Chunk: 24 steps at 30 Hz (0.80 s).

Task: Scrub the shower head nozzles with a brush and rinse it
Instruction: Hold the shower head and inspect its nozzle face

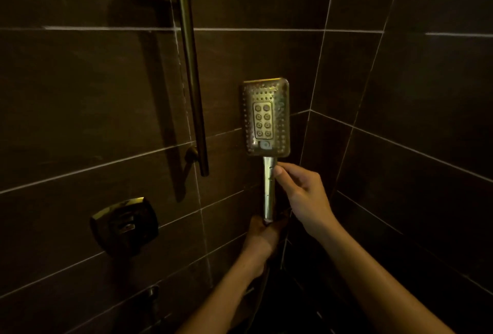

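Observation:
A rectangular metal shower head stands upright in the middle of the view, its nozzle face turned toward me. Several rows of small nozzles ring a central panel of larger ones. My right hand pinches the upper part of its handle between thumb and fingers. My left hand grips the bottom end of the handle, where the hose joins; that part is dark. No brush is in view.
A vertical slide rail is fixed to the dark tiled wall at the left, with a bracket at the top. A square mixer control sits low on the left wall. The wall corner runs just right of the shower head.

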Available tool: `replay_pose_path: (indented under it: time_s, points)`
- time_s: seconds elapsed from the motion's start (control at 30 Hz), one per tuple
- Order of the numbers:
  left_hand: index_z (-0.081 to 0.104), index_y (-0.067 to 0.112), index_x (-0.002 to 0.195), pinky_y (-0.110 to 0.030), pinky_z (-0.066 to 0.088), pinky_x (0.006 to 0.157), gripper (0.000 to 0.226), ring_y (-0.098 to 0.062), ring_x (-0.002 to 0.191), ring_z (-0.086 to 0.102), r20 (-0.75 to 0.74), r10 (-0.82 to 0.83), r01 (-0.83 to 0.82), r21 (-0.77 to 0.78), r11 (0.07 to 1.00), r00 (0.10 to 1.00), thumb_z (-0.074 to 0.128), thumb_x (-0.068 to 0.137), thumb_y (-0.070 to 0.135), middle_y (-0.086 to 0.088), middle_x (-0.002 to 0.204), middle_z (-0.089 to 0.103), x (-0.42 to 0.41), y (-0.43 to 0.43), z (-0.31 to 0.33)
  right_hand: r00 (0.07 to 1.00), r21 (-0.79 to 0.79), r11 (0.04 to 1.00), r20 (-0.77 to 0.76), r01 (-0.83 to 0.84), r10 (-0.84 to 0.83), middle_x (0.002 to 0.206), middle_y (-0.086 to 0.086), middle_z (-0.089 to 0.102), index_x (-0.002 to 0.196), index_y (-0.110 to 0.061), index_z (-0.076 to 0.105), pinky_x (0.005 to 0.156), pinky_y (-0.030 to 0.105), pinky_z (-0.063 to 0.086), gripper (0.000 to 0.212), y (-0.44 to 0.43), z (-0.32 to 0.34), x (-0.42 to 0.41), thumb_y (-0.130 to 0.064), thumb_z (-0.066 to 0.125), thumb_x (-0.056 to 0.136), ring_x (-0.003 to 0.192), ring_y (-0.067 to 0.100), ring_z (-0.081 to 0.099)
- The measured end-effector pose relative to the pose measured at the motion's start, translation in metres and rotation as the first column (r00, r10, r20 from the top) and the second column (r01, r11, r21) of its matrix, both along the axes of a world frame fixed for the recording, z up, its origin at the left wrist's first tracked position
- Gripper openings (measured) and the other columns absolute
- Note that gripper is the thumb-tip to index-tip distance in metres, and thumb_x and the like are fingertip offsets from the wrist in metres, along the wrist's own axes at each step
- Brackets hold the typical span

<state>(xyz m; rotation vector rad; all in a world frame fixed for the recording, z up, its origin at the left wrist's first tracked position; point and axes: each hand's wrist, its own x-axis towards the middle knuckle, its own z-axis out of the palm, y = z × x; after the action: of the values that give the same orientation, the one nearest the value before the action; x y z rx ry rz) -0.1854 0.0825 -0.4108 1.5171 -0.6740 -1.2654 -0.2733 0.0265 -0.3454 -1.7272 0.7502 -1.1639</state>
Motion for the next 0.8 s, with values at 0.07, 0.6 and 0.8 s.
replay_pose_path:
  time_s: [0.07, 0.6, 0.8]
  points:
    - [0.047, 0.032, 0.097, -0.031, 0.051, 0.073, 0.026, -0.018, 0.086, 0.061, -0.014, -0.005, 0.005, 0.002, 1.0, 1.0, 0.069, 0.087, 0.04, -0.005, 0.102, 0.063, 0.0, 0.002, 0.002, 0.992, 0.123, 0.987, 0.087, -0.102, 0.091, 0.116, 0.002, 0.075, 0.122, -0.012, 0.072, 0.094, 0.027, 0.053, 0.029, 0.002, 0.0, 0.0, -0.017, 0.05, 0.104, 0.114, 0.012, 0.068]
    - [0.054, 0.026, 0.094, -0.042, 0.054, 0.086, 0.02, -0.021, 0.083, 0.064, 0.033, 0.044, -0.043, -0.029, 0.999, 0.998, 0.067, 0.089, 0.039, -0.003, 0.091, 0.065, -0.001, -0.005, 0.002, 0.997, 0.156, 0.985, -0.008, -0.069, 0.071, 0.117, -0.004, 0.074, 0.116, -0.026, 0.069, 0.106, 0.046, 0.049, 0.021, 0.009, 0.011, 0.004, -0.02, 0.054, 0.102, 0.113, 0.008, 0.068]
    - [0.062, 0.018, 0.101, -0.029, 0.047, 0.062, 0.027, -0.014, 0.066, 0.058, 0.016, 0.091, -0.09, -0.07, 0.993, 0.996, 0.071, 0.086, 0.038, -0.001, 0.078, 0.064, -0.003, -0.009, -0.008, 0.982, 0.311, 0.936, 0.135, -0.165, 0.129, 0.111, 0.008, 0.074, 0.117, -0.013, 0.068, 0.108, 0.048, 0.048, 0.024, 0.008, 0.012, 0.003, -0.018, 0.049, 0.104, 0.109, 0.021, 0.069]
